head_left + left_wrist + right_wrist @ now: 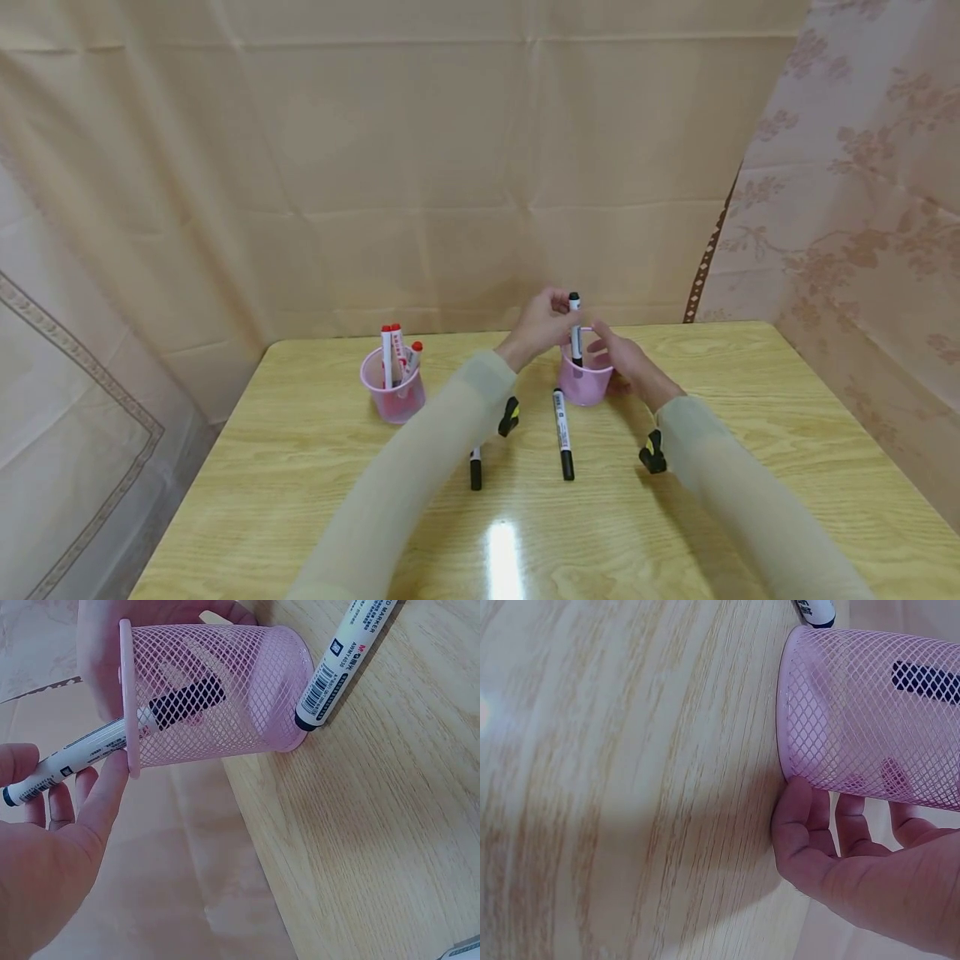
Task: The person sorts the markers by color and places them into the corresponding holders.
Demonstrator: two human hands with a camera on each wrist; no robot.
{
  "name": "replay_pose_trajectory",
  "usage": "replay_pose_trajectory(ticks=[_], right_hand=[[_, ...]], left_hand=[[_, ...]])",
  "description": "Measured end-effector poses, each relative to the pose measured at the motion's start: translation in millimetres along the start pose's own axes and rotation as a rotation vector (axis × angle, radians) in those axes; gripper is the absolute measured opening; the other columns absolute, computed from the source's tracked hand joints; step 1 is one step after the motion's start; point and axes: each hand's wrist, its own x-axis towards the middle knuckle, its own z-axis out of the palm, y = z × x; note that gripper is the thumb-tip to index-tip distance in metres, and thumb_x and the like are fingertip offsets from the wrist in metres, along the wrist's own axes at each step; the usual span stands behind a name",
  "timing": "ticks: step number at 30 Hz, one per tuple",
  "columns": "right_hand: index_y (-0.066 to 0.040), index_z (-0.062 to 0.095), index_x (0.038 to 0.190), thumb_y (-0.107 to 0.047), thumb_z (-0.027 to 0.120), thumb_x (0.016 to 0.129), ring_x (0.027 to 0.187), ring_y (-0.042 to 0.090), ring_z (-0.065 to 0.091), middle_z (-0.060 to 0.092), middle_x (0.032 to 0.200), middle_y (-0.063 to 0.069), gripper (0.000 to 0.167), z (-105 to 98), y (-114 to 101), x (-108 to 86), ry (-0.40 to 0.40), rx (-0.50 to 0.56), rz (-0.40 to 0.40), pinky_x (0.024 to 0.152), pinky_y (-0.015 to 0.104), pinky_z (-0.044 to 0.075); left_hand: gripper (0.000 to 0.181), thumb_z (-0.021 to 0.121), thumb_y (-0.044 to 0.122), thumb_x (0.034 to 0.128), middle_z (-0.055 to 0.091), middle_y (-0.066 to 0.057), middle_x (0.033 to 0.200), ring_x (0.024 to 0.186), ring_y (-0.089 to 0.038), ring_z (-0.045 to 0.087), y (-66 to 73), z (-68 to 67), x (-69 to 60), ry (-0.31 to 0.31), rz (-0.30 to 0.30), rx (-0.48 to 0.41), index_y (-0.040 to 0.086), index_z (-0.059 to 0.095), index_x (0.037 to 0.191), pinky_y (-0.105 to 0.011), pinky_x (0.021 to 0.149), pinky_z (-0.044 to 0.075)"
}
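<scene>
My left hand point(542, 327) pinches a black-capped whiteboard marker point(82, 754) near its upper end. The marker's black cap points down inside a pink mesh pen cup point(585, 385); the cap shows through the mesh in both wrist views. My right hand point(633, 367) holds this cup from its right side, with curled fingers point(855, 825) against the mesh near the base. Just in front of the cup lies another black marker point(563, 433). Part of one more black marker point(476, 471) lies farther left, the rest hidden by my left sleeve.
A second pink mesh cup point(399, 407) stands to the left, with several red-capped markers point(387, 354) in it. The wooden table point(300, 467) ends at a beige curtain point(375, 167) behind; patterned cloth point(885, 208) hangs on the right.
</scene>
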Motion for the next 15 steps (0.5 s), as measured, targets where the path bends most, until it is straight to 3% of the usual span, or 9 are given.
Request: replay_pose_trajectory(ticks=[9,11,15], right_hand=[[0.002,0.041,0.148,-0.074,0.021,0.099,0.134,0.04,0.042,0.042,0.149,0.029,0.093,0.9,0.1,-0.8,-0.008,0.022,-0.002,0.092,0.048,0.047],[0.002,0.042,0.147,-0.075,0.021,0.099,0.134,0.039,0.042,0.042,0.149,0.029,0.093,1.0,0.3,-0.7,-0.005,0.019,-0.002,0.091,0.048,0.047],[0.002,0.042,0.148,-0.074,0.022,0.1,0.135,0.04,0.041,0.041,0.15,0.029,0.091,1.3,-0.2,-1.7,-0.003,0.025,-0.004,0.091,0.049,0.047]], left_hand=[[0.032,0.071,0.0,0.0914,0.061,-0.008,0.1,0.085,-0.018,0.062,-5.9,-0.8,0.4,-0.037,0.063,0.061,0.004,0.056,0.119,-0.036,0.074,0.062],[0.03,0.073,-0.002,0.0897,0.062,-0.007,0.097,0.084,-0.017,0.062,-6.9,-2.0,0.7,-0.057,0.097,0.127,0.003,0.058,0.116,-0.031,0.073,0.061],[0.025,0.078,0.002,0.0866,0.065,-0.003,0.093,0.084,-0.013,0.061,-7.1,-4.5,2.5,-0.113,0.204,0.361,0.004,0.063,0.107,-0.02,0.072,0.053]])
